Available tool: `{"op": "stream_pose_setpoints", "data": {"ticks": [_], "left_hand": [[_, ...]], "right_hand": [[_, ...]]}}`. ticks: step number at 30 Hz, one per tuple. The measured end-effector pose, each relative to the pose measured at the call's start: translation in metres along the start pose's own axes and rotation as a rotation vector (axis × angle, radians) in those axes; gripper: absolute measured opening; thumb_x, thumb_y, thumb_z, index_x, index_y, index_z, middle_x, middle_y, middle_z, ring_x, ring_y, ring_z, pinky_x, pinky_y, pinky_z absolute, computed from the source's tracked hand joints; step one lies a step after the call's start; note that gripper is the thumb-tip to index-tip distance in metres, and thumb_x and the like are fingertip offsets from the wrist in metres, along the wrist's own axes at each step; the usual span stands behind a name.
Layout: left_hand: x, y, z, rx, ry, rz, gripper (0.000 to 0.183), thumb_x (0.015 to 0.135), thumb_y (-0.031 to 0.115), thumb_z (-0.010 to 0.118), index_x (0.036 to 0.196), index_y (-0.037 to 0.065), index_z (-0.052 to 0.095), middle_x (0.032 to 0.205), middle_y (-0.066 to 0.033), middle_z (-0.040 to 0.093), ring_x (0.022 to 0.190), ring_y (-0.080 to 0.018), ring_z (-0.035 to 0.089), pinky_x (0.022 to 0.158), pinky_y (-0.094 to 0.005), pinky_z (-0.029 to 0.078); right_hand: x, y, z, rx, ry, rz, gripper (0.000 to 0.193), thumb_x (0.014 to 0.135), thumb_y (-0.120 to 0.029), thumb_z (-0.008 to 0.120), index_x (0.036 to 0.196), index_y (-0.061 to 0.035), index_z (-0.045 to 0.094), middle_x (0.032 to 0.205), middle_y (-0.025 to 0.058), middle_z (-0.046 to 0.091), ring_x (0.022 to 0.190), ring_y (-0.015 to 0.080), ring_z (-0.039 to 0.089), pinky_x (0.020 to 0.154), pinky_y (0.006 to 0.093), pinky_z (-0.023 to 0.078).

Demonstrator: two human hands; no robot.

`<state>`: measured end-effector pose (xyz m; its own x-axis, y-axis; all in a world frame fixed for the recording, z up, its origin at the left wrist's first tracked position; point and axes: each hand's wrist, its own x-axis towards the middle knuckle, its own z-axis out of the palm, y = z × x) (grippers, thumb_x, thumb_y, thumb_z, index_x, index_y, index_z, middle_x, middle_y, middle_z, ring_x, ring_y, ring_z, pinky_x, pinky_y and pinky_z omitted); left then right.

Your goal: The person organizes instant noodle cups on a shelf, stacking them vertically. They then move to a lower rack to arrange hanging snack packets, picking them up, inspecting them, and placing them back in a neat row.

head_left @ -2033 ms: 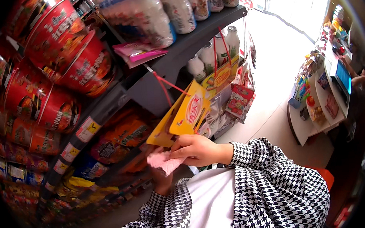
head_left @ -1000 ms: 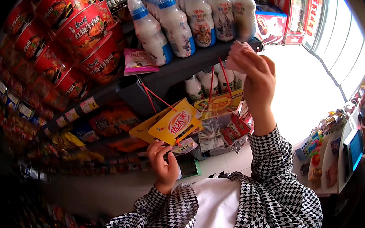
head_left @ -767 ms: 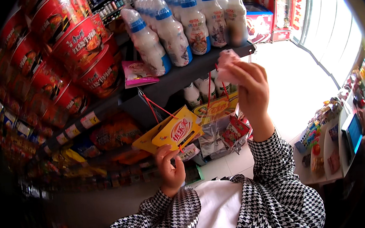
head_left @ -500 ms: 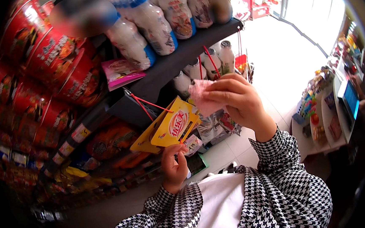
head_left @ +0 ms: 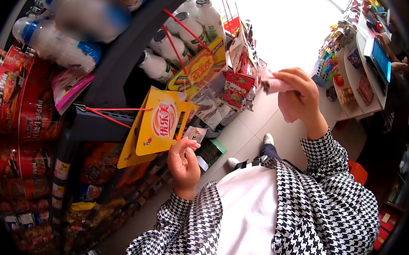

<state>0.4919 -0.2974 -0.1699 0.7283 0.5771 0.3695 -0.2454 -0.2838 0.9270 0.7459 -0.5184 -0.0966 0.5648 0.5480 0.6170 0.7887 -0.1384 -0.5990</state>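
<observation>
A crumpled pink cloth (head_left: 273,85) is pinched between the thumb and fingers of my right hand (head_left: 302,94), raised over the tiled floor to the right of the shelf. One fold of it hangs below the fingers. My left hand (head_left: 184,164) is held just below a yellow box-shaped carton (head_left: 159,123) that hangs from a red cord at the shelf's corner. Its fingers are loosely bent and a little apart, with nothing visible in them. Whether the fingertips touch the carton's lower edge, I cannot tell.
On the black shelf (head_left: 111,82) lie wrapped bottles (head_left: 58,43) and a pink packet (head_left: 69,87). White bottles (head_left: 175,44) stand beyond its corner, near hanging red packets (head_left: 237,87). Red noodle tubs (head_left: 34,106) are stacked at left. A counter with a screen (head_left: 380,60) stands at right.
My right hand has moved away from the shelf front with the cloth, out to the right. The view has shifted, showing more of the shelf corner, the white bottles and my feet.
</observation>
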Motion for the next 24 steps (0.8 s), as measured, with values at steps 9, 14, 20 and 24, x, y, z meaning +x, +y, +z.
{"op": "stream_pose_setpoints", "data": {"ticks": [9,14,20,24], "left_hand": [[0.015,0.004,0.073,0.029,0.080,-0.078,0.031,0.098,-0.003,0.048,0.128,-0.001,0.052,0.105,-0.0084,0.063,0.090,-0.0142,0.061,0.086,-0.0291,0.051],[0.043,-0.004,0.147,-0.095,0.097,-0.337,0.040,0.100,0.005,0.054,0.138,0.000,0.049,0.127,-0.0093,0.059,0.118,-0.0169,0.056,0.097,-0.0295,0.045],[0.103,-0.031,0.227,-0.051,0.218,-0.158,0.051,0.097,0.002,0.056,0.145,0.000,0.039,0.142,-0.0133,0.049,0.131,-0.0208,0.048,0.105,-0.0334,0.042],[0.124,-0.028,0.245,-0.055,0.258,-0.140,0.059,0.096,0.002,0.056,0.148,0.000,0.031,0.145,-0.0191,0.044,0.134,-0.0251,0.046,0.111,-0.0374,0.036]], "right_hand": [[0.045,0.087,0.001,0.059,0.230,-0.008,0.041,0.077,0.009,0.054,0.115,-0.0008,0.069,0.110,0.0153,0.068,0.096,0.0264,0.065,0.083,0.0327,0.052],[0.117,0.113,0.001,0.183,0.198,-0.206,0.041,0.081,0.005,0.059,0.120,-0.0049,0.067,0.115,0.0128,0.068,0.106,0.0299,0.063,0.095,0.0375,0.048],[0.135,0.143,0.022,0.190,-0.057,-0.411,0.052,0.073,0.008,0.059,0.116,-0.0202,0.072,0.116,0.0078,0.064,0.109,0.0319,0.059,0.093,0.0426,0.050],[0.092,0.180,0.026,0.245,-0.376,-0.461,0.043,0.074,0.005,0.060,0.107,-0.0192,0.073,0.109,0.0033,0.066,0.104,0.0301,0.060,0.088,0.0427,0.053]]}}
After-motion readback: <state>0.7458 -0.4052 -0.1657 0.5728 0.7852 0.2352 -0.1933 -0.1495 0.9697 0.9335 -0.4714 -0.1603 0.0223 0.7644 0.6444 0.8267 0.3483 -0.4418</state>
